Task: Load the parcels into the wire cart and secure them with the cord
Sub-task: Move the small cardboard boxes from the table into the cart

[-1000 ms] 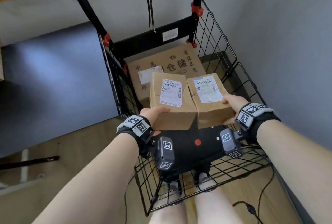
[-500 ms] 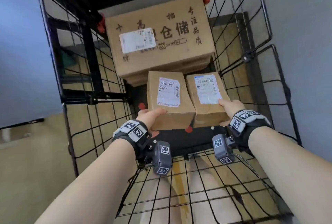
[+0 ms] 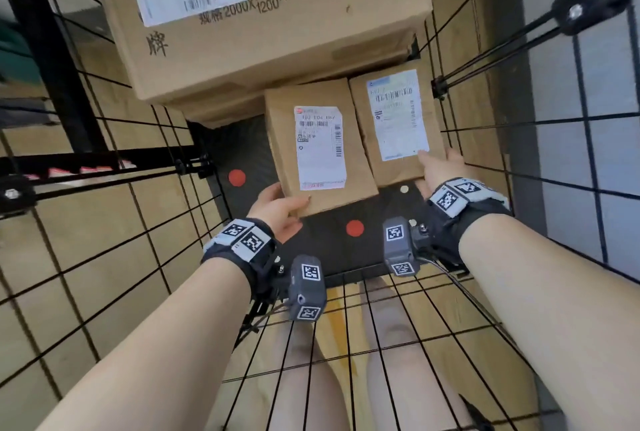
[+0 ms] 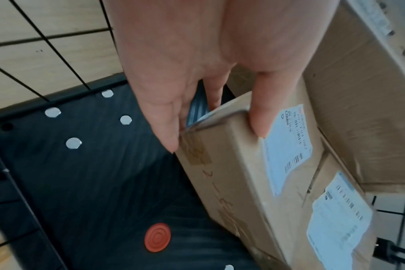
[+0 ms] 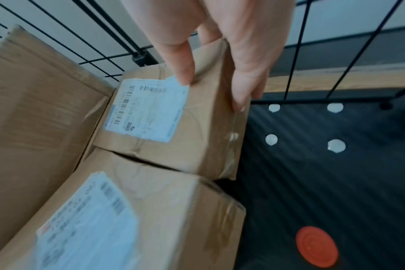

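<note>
Parcels, two small brown cardboard ones with white shipping labels, are sitting side by side low inside the wire cart (image 3: 485, 126), just in front of the large printed carton (image 3: 277, 32) that is filling the back of it. Taking that carton as the landmark: the left small parcel (image 3: 318, 146) is lying against its near face, and the right small parcel (image 3: 394, 126) is touching the left one and sitting slightly further in, close to the cart's right mesh wall. Whether they are already resting on the black floor panel (image 3: 332, 243) or hanging just above it, I cannot tell.

The left hand (image 3: 277, 209) is gripping the near left corner of its parcel, thumb on top and fingers (image 4: 164, 127) curled down the side. The right hand (image 3: 440, 171) is holding the near right corner of the other, thumb on the label edge and fingers (image 5: 245, 91) wrapped round the side.

Judging by the one-handed corner grips, these boxes are probably light. The card looks stiff but a little creased, and the tape strips look slick, so a hold across an edge with thumb on top and fingers on the side seems safest. No cord is showing in these views, so tying down is not yet begun.
</note>
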`<state>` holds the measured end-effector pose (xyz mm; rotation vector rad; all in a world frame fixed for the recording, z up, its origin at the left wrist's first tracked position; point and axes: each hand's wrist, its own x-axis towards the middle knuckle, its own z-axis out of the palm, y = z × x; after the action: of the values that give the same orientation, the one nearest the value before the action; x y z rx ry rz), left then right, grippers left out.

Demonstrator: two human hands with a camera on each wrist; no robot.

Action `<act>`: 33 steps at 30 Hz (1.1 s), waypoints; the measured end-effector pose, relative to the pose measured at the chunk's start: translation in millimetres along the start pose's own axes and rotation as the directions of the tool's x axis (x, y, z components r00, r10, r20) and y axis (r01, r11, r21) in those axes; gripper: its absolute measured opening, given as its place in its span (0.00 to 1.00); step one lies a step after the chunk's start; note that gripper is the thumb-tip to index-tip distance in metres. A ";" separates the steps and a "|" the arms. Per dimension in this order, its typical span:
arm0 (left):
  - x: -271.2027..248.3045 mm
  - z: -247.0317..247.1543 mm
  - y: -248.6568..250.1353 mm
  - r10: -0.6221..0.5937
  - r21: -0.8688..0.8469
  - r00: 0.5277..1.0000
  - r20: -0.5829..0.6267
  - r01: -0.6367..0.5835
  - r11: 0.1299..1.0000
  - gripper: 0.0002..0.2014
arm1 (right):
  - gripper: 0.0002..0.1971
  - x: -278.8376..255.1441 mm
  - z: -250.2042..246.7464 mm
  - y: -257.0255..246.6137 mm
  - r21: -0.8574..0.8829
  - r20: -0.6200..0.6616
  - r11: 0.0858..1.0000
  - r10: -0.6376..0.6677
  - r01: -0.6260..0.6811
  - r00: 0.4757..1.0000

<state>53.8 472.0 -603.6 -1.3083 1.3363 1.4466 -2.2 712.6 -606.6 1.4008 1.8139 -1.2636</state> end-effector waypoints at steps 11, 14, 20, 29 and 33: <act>15.7 13.2 13.4 0.264 0.598 0.963 -0.059 -0.178 0.781 0.28 | 0.12 9.8 18.5 14.8 -0.237 0.109 0.971 0.007 0.019 0.994; 18.2 13.3 16.0 0.322 0.697 0.945 -0.053 -0.196 0.690 0.25 | 0.07 0.0 26.2 13.0 -0.118 0.048 0.990 -0.070 0.075 0.996; 30.1 22.5 17.7 0.303 0.721 0.952 -0.042 -0.181 0.669 0.25 | 0.28 -6.9 38.2 14.4 -0.017 -0.033 0.999 -0.036 0.035 0.999; 27.4 12.2 29.2 0.408 0.712 0.913 -0.024 -0.271 0.648 0.28 | 0.38 -23.9 47.2 19.0 -0.766 0.098 0.594 -0.271 0.246 0.958; 26.6 9.3 34.5 0.374 0.727 0.927 0.014 -0.267 0.633 0.29 | 0.42 -24.4 49.2 19.1 -0.765 0.147 0.584 -0.252 0.272 0.957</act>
<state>13.9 472.5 -623.2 -0.6562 2.0431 0.8544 17.1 658.3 -614.3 0.6205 2.2079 -0.4321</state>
